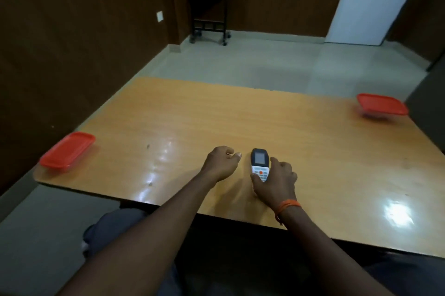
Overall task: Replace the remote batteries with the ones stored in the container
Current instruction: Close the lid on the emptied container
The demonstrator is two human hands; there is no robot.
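Observation:
A small white remote (259,163) with a dark screen end and an orange button lies face up on the wooden table (301,141). My right hand (277,181) curls around its near end, thumb on one side and fingers on the other. My left hand (221,163) rests on the table just left of the remote, fingers loosely curled and holding nothing. A container with a red lid (68,152) sits at the table's left edge. Another red-lidded container (381,107) stands at the far right corner. Both lids are on, and no batteries are in sight.
The table's near edge runs just below my forearms, with my knees under it. Beyond the table lies a pale tiled floor, with a dark wheeled side table (209,12) against the brown wall and a white door (370,1) at the back right.

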